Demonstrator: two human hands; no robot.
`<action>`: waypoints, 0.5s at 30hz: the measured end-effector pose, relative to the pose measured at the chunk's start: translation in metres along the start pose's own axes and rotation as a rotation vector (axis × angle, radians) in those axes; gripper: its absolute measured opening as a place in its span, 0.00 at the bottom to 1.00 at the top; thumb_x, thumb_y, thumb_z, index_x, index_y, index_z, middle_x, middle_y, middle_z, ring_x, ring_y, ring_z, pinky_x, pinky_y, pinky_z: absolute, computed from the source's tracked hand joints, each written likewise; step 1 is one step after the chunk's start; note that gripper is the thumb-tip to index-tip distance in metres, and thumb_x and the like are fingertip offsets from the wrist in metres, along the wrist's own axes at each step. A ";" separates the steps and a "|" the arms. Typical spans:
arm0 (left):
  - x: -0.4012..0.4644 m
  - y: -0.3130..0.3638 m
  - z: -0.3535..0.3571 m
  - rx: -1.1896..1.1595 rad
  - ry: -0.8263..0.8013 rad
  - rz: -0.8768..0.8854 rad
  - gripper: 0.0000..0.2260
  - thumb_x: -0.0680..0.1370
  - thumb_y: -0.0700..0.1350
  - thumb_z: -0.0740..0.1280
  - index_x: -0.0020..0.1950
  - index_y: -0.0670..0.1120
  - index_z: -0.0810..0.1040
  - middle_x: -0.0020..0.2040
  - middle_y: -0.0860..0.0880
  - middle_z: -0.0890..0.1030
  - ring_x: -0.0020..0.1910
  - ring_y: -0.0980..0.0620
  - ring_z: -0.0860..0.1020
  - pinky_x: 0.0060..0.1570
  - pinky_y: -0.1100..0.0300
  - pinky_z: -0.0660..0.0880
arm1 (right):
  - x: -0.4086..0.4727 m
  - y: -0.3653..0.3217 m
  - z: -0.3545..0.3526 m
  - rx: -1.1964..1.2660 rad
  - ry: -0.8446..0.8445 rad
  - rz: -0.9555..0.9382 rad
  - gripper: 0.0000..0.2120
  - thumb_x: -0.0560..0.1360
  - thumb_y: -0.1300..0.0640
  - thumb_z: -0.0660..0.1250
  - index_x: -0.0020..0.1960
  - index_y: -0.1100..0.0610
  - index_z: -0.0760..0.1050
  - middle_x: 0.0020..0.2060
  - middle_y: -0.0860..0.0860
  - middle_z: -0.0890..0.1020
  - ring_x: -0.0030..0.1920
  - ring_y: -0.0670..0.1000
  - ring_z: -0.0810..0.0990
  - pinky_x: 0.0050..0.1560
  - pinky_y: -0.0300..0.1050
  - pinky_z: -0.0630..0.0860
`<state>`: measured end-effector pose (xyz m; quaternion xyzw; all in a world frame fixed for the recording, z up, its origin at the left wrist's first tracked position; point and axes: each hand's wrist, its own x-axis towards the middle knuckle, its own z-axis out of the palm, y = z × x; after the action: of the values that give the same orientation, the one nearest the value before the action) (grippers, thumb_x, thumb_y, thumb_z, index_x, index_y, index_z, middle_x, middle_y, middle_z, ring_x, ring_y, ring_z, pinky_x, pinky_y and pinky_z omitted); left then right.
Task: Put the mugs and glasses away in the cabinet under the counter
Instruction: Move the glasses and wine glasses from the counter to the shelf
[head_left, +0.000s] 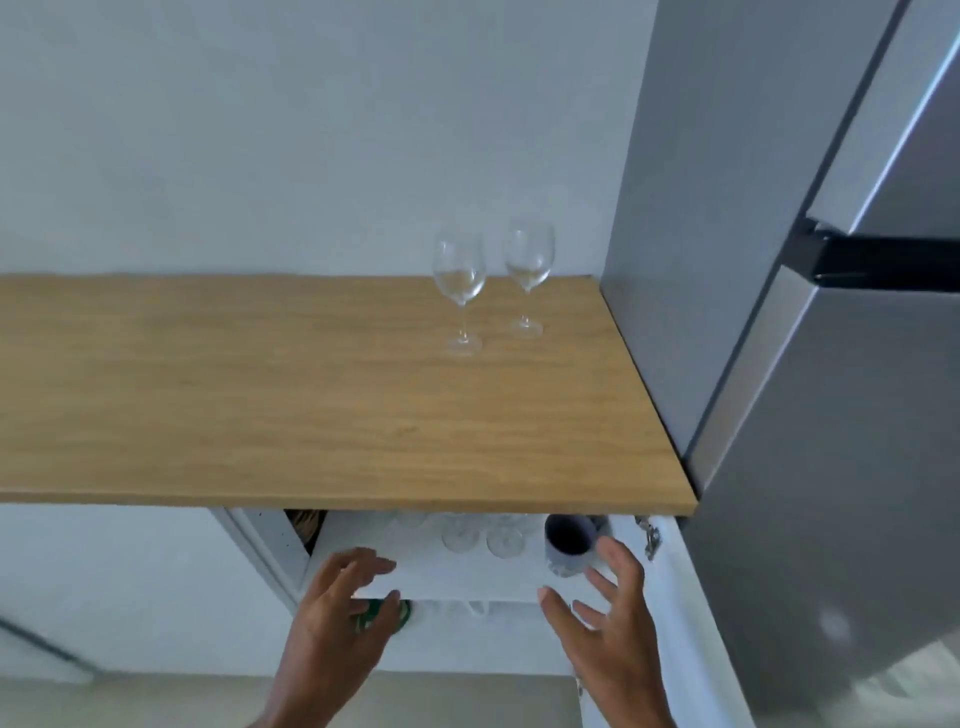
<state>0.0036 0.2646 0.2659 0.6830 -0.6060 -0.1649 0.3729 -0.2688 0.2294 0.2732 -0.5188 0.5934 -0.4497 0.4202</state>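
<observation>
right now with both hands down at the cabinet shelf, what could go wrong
1. The right hand is open right beside the grey mug near the shelf front; a knock could tip it off.
2. Glasses already on the shelf stand close together, so sliding more in may clink them.
3. Two wine glasses on the countertop are tall and tippy.

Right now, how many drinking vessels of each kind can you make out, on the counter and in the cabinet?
Wine glasses on the counter: 2 (left glass, right glass)
Glasses on the cabinet shelf: at least 2 (); others blurred
Grey mug on the shelf: 1
Total: 5 clearly seen
</observation>
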 end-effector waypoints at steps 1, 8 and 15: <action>0.002 0.019 -0.020 -0.006 0.028 0.011 0.17 0.72 0.40 0.77 0.54 0.58 0.81 0.56 0.57 0.77 0.50 0.56 0.81 0.43 0.68 0.82 | -0.002 -0.023 -0.018 0.005 0.016 -0.031 0.35 0.71 0.60 0.78 0.71 0.47 0.64 0.67 0.38 0.71 0.71 0.52 0.73 0.56 0.39 0.77; 0.101 0.137 -0.107 -0.137 0.207 0.074 0.11 0.76 0.42 0.74 0.58 0.48 0.82 0.57 0.51 0.77 0.53 0.53 0.80 0.47 0.53 0.83 | 0.071 -0.180 -0.087 -0.119 0.152 -0.252 0.35 0.72 0.54 0.77 0.73 0.51 0.62 0.74 0.51 0.69 0.70 0.52 0.74 0.49 0.30 0.73; 0.253 0.174 -0.073 -0.154 0.112 -0.002 0.34 0.71 0.50 0.77 0.74 0.49 0.67 0.65 0.48 0.72 0.63 0.48 0.74 0.60 0.50 0.76 | 0.201 -0.252 -0.050 -0.337 0.063 -0.267 0.37 0.72 0.50 0.76 0.74 0.54 0.61 0.74 0.53 0.70 0.70 0.56 0.75 0.70 0.55 0.73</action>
<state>-0.0161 0.0488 0.4952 0.6611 -0.5689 -0.1730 0.4575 -0.2786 0.0203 0.5228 -0.6416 0.5989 -0.4116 0.2453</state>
